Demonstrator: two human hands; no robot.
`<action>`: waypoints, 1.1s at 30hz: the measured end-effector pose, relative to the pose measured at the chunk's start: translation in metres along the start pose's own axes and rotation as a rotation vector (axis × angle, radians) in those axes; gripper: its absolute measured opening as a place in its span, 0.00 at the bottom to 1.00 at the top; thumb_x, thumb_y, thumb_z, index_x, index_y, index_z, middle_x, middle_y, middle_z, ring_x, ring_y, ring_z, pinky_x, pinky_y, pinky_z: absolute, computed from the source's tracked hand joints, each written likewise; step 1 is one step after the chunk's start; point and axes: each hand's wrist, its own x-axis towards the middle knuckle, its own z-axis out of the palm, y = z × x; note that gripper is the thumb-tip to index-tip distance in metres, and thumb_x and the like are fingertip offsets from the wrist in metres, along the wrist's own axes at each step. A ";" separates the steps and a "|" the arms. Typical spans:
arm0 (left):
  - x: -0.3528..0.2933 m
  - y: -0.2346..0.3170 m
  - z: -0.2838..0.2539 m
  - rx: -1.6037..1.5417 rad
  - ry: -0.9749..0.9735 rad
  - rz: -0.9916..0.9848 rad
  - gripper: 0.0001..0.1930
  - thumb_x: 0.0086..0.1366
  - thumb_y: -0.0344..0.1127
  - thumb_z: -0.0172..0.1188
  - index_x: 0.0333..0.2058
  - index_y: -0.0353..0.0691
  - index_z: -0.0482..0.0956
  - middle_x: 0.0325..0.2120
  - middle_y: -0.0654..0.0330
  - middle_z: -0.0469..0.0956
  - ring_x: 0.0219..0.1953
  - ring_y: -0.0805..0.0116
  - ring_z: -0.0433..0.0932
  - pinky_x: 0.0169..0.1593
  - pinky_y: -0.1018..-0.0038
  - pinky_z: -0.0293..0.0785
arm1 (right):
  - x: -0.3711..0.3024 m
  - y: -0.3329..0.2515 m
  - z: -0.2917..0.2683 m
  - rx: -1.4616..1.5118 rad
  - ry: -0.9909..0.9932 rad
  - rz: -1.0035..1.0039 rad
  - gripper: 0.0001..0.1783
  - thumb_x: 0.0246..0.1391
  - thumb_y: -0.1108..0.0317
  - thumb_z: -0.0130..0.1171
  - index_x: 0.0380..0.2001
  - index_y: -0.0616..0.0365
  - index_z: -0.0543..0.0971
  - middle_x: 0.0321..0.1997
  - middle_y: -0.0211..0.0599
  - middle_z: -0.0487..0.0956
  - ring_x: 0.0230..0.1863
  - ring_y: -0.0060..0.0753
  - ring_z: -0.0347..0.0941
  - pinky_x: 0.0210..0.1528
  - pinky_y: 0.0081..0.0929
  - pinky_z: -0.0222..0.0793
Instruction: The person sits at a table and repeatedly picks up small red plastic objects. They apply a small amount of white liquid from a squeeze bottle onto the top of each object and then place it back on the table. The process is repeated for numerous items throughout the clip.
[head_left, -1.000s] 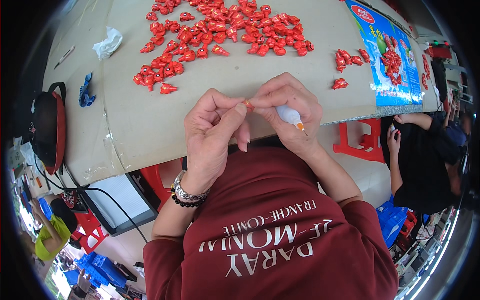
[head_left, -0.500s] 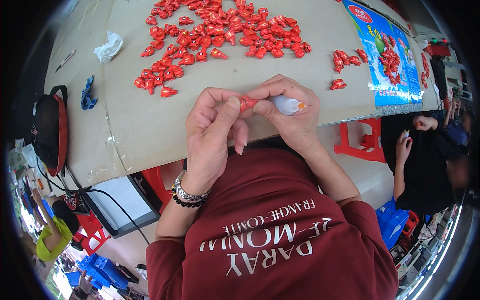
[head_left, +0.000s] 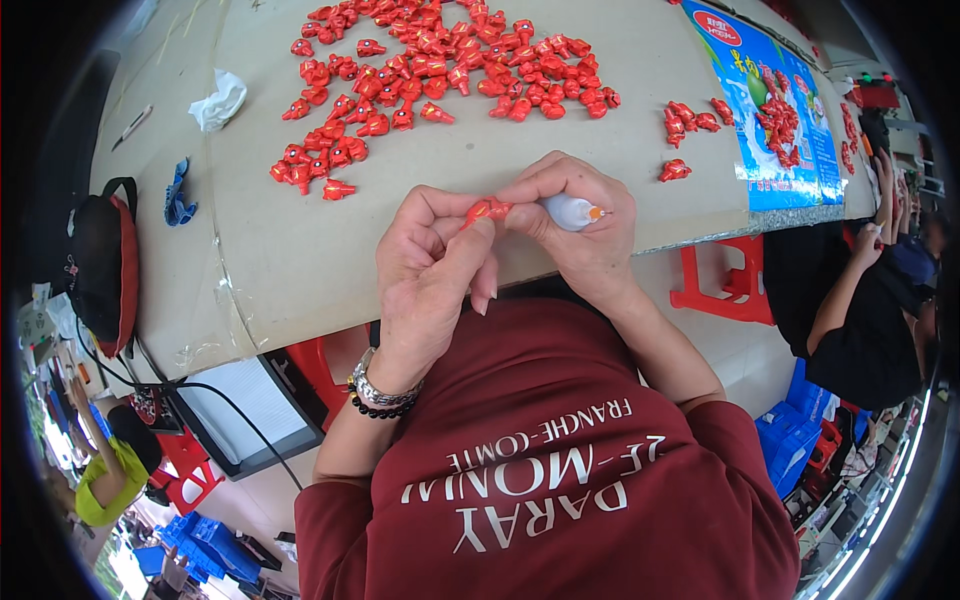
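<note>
My left hand (head_left: 432, 265) pinches a small red plastic figure piece (head_left: 487, 211) between thumb and fingers, just above the table's near edge. Opposite it, the thumb and forefinger of my right hand (head_left: 592, 235) touch the piece's other end. Tucked in that right hand is a small whitish squeeze bottle (head_left: 570, 211); its orange needle tip points right, away from the piece. Beyond my hands lies a loose heap of similar red pieces (head_left: 430, 65), some with yellow marks and dark eye-like spots. My fingers hide part of the held piece.
Several red pieces (head_left: 676, 120) lie apart at right, beside a blue printed sheet (head_left: 810, 160) bearing more. Crumpled tissue (head_left: 218, 100), a thin pen-like tool (head_left: 132, 127) and a blue scrap (head_left: 178, 195) are at left, near a black-red bag (head_left: 105, 265). A red stool (head_left: 725, 283) and a co-worker (head_left: 850, 320) are right.
The red piece has been turned in my fingers, so another side shows, and my left hand has shifted slightly. At right, the co-worker's arm has moved up and farther right.
</note>
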 end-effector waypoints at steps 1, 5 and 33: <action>0.000 0.000 0.000 0.009 0.000 0.004 0.04 0.64 0.25 0.50 0.37 0.32 0.67 0.21 0.61 0.75 0.14 0.82 0.66 0.15 0.85 0.60 | 0.000 0.000 0.000 0.002 -0.002 -0.001 0.07 0.44 0.78 0.65 0.30 0.64 0.80 0.29 0.36 0.77 0.31 0.23 0.72 0.34 0.20 0.67; 0.001 -0.001 0.001 0.022 0.006 0.012 0.04 0.64 0.26 0.51 0.36 0.33 0.68 0.19 0.62 0.73 0.13 0.82 0.66 0.15 0.85 0.59 | 0.001 0.003 0.000 -0.039 0.006 -0.060 0.06 0.43 0.77 0.66 0.28 0.63 0.79 0.28 0.35 0.77 0.29 0.23 0.73 0.31 0.20 0.67; 0.001 -0.005 -0.004 0.072 -0.052 0.101 0.04 0.65 0.26 0.51 0.37 0.33 0.68 0.20 0.62 0.74 0.14 0.83 0.66 0.16 0.86 0.59 | 0.000 0.009 -0.001 -0.109 0.004 -0.201 0.08 0.40 0.74 0.68 0.26 0.60 0.79 0.26 0.35 0.77 0.26 0.27 0.74 0.27 0.22 0.68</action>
